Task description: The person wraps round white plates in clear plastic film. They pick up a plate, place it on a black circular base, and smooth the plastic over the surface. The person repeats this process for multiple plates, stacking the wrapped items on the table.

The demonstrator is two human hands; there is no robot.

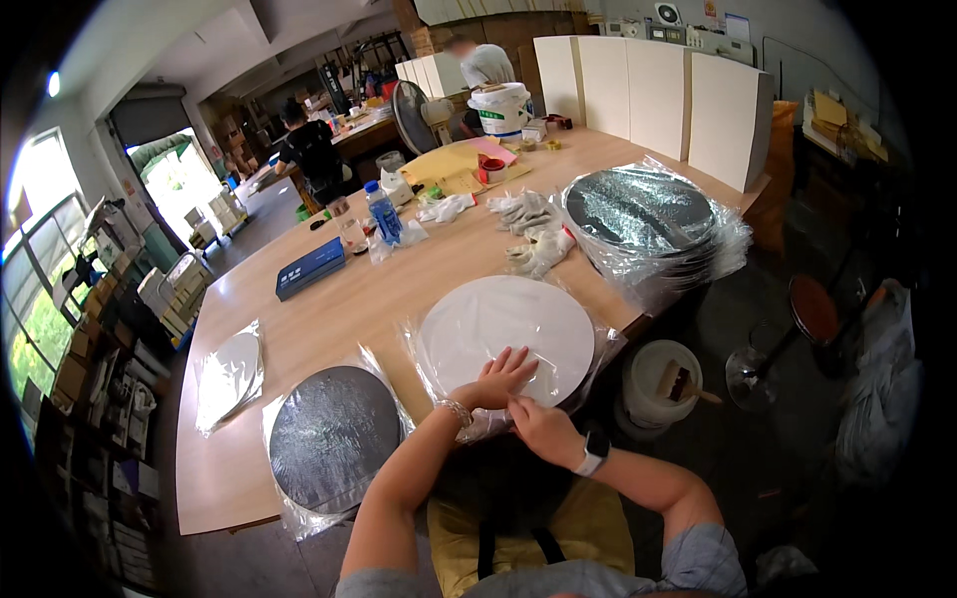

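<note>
A large white disc in a clear plastic bag lies at the table's near edge, right in front of me. My left hand rests flat on it, fingers spread over the film. Close beside it, my right hand is closed at the disc's near rim, its fingertips pinching what looks like the edge of the plastic bag. To the left lies a dark grey disc, bagged in film too. A stack of shiny dark discs in plastic stands to the right, beyond my right hand.
A smaller bagged disc lies far left on the table. Further back are a blue box, a blue bottle, work gloves and white panels. A bucket with a brush stands right. Two people work in the background.
</note>
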